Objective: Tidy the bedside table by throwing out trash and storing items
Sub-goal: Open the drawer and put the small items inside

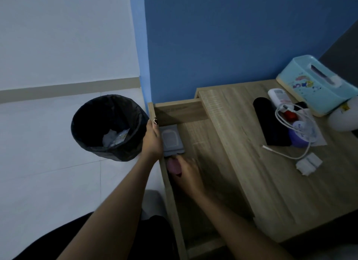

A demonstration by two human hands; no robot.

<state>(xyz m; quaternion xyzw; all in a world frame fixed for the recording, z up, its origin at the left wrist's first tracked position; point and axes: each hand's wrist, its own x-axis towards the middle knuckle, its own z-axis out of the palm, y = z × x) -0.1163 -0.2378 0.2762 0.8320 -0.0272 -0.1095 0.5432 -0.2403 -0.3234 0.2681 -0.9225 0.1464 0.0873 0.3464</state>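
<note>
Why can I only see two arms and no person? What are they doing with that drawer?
The camera sits on the person's head and looks down, so you see only their arms. The drawer of the bedside table is pulled open. The left hand rests on a grey packet in the drawer's corner. The right hand puts a small pinkish thing beside it; it is too blurry to name. On top lie a white cable, a tissue box and crumpled tissue. A black bin stands on the floor.

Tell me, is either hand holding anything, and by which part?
The right hand grips a small pinkish item in the open drawer; where exactly is blurred. The left hand rests on the drawer's edge by a grey pack.
</note>
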